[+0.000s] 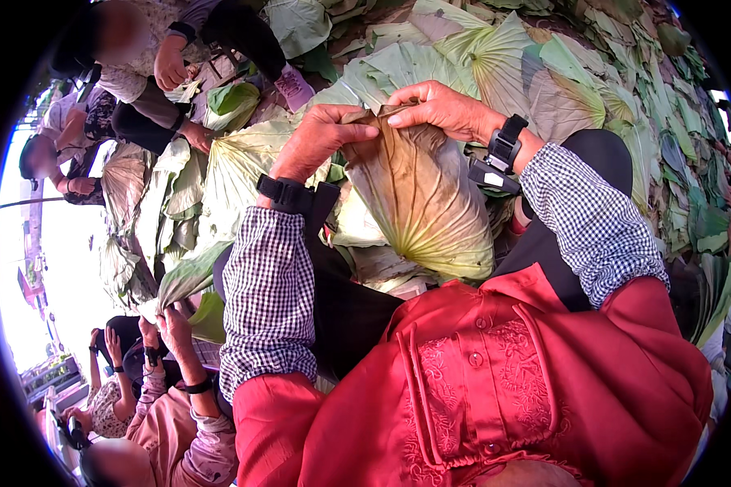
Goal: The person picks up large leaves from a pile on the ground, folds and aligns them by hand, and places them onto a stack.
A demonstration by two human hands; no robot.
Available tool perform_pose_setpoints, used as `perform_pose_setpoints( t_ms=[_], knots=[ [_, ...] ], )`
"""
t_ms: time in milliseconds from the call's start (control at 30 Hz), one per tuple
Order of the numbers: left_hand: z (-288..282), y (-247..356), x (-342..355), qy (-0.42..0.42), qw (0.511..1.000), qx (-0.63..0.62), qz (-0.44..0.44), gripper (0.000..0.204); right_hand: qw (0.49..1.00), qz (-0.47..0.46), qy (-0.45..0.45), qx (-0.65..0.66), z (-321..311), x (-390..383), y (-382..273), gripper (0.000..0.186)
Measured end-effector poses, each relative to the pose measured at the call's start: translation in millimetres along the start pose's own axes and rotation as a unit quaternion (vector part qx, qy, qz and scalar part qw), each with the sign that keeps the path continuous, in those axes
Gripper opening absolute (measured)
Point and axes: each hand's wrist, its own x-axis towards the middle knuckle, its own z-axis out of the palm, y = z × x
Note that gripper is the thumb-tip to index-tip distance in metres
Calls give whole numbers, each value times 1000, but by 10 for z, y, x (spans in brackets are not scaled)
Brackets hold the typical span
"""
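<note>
A large dried lotus leaf (pixel 418 191), brown toward its far edge and yellow-green near its centre, hangs between my hands over my lap. My left hand (pixel 317 140) pinches its far edge between thumb and fingers. Close beside it, my right hand (pixel 443 112) grips the same edge, thumb on the near face. The leaf is creased and folded where the thumbs press. Its veins fan out from a pale point low on the leaf. Behind my hands lie more wide leaves (pixel 499 65), green and tan, overlapping.
Piled leaves (pixel 642 122) spread across the ground ahead and to the right. At the upper left a co-worker's hand (pixel 170 63) hangs near a pink shoe (pixel 294 88). Another person's hand (pixel 175 331) holds a green leaf (pixel 191 272) at my left. My dark-trousered knees flank the held leaf.
</note>
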Motion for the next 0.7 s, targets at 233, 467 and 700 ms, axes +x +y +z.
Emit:
perform_pose_setpoints(
  t_ms=[233,467,700],
  knots=[
    [-13,13,-26,-9,1000,-17,11,9,998,-10,-6,58,-16,23,63,21],
    [-12,-35,-30,-3,1000,-28,12,12,995,-11,-19,99,-17,21,99,21],
    [-60,-67,-14,2,1000,-4,6,13,999,36,0,-35,27,-28,56,49]
  ],
)
